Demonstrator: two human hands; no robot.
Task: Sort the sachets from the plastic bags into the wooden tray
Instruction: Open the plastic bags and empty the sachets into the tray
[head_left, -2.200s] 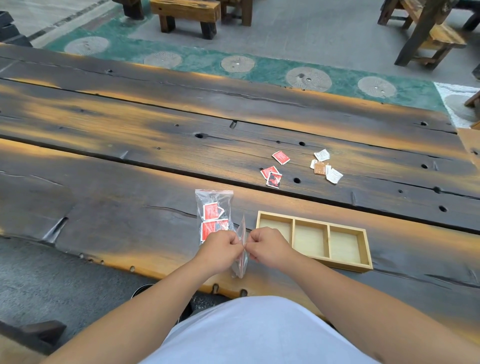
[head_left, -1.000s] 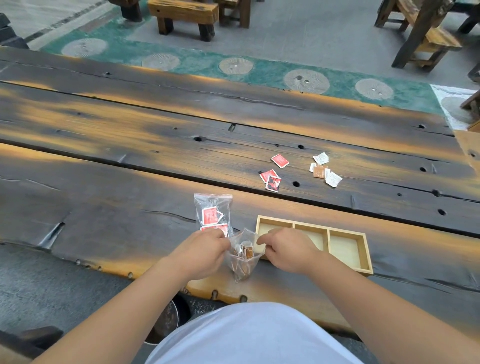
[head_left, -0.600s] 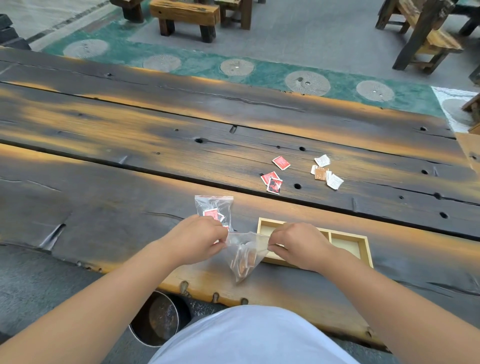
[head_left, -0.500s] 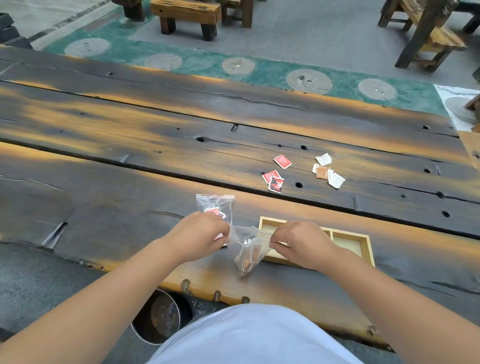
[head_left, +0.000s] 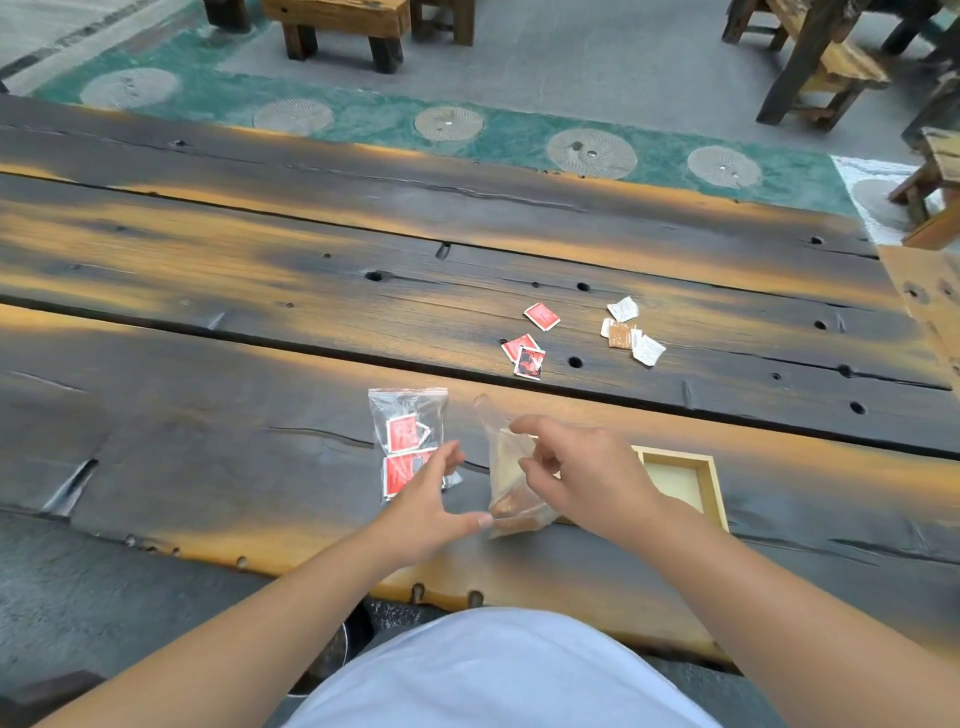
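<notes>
While right hand (head_left: 582, 473) pinches bag (head_left: 506, 467), left hand (head_left: 426, 504) touches beside.

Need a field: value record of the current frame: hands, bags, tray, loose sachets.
left hand: open, thumb touching the bottom of the clear bag
right hand: fingers pinching the side of the clear bag
clear bag: held upright, brown sachets at its bottom
second bag: flat on the table, red sachets inside
wooden tray: partly hidden by the right hand; visible compartment empty
loose red sachets: three, beyond the tray
loose white and brown sachets: small cluster right of the red ones
table: dark wooden planks
</notes>
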